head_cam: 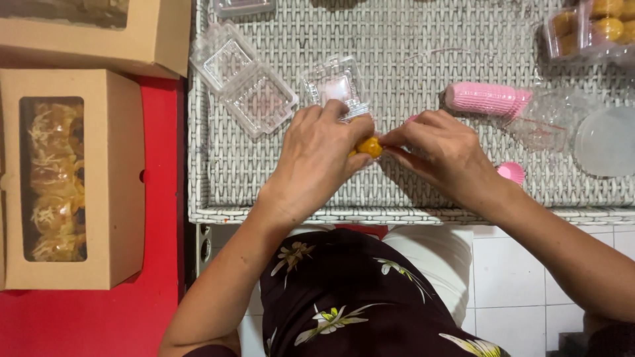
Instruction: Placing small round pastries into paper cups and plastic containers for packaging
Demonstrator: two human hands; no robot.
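Pinched between the fingertips of both the left hand (317, 155) and the right hand (440, 152), a small yellow pastry (369, 147) sits over the white wicker tray (397, 39), just below an open clear plastic box (335, 84).

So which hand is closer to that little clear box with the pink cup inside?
Probably the left hand. Its fingertips sit right at the near edge of the open clear box, while the right hand is further to the side. Both hands pinch the small yellow pastry between them.
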